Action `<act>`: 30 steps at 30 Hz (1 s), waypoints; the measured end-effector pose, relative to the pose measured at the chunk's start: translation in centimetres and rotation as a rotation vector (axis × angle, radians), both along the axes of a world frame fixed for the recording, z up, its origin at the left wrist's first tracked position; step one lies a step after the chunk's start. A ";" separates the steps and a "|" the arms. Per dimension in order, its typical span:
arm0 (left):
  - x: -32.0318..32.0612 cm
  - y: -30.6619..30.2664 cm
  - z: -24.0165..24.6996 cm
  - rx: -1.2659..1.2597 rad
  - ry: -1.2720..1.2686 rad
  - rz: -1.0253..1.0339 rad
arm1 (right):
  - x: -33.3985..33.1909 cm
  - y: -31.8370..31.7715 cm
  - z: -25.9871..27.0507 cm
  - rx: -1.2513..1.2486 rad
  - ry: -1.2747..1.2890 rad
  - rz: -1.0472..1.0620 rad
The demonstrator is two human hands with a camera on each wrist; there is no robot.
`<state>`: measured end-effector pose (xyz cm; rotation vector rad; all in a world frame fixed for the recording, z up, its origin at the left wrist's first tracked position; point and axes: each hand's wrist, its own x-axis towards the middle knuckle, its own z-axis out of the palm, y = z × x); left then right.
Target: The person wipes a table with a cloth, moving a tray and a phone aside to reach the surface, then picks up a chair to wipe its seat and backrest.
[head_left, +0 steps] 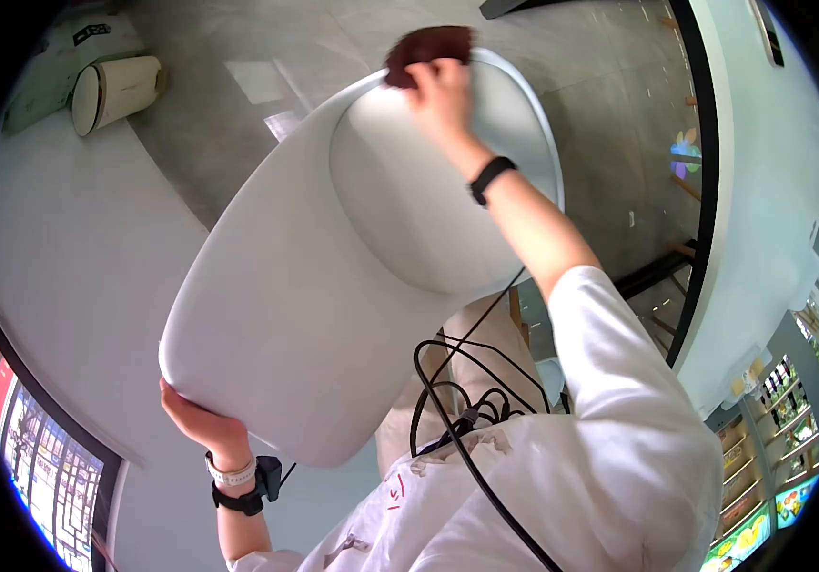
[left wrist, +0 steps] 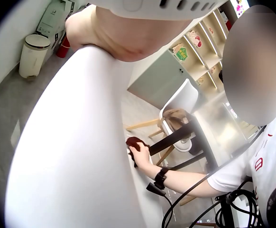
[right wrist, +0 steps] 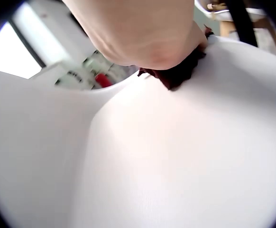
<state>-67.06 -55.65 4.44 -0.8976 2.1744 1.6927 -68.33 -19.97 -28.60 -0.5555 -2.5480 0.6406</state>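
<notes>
A white moulded chair shell (head_left: 276, 276) lies tilted across the head view. At its far edge the right hand (head_left: 443, 100) holds a dark red cloth (head_left: 433, 48) against the seat. In the right wrist view the cloth (right wrist: 176, 73) bunches under the hand (right wrist: 142, 33), touching the white surface (right wrist: 176, 152); the fingertips are hidden. The left hand (head_left: 204, 424) grips the rim of the backrest at lower left, fingers behind the edge. From the left wrist, that hand (left wrist: 124, 35) is seen over the shell's edge (left wrist: 76, 133), and the cloth (left wrist: 137, 141) shows under the right hand (left wrist: 142, 156).
Black cables (head_left: 428, 381) hang in loops before the person's shirt. A cream bin (head_left: 119, 92) stands at the upper left beside a white wall. Another white chair (left wrist: 183, 102) and a table (left wrist: 214, 121) with dark legs stand beyond. Shelves (left wrist: 207, 42) line the back.
</notes>
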 end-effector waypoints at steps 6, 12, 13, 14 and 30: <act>-0.4 0.3 0.0 -0.039 0.026 0.020 | 0.3 1.8 -0.4 0.108 -0.227 0.264; -0.2 0.2 -0.2 -0.003 0.016 0.077 | 14.1 6.4 -2.3 -0.047 -0.441 -0.342; -0.2 0.0 -0.2 0.021 0.010 0.069 | 17.5 6.6 -1.0 -0.093 -0.617 -0.408; -0.2 -0.2 -0.2 0.044 0.003 0.066 | 20.2 6.8 0.1 -0.131 -0.721 -0.472; -0.1 -0.2 -0.2 0.006 0.052 0.022 | 7.9 -12.7 0.0 0.211 -0.324 0.971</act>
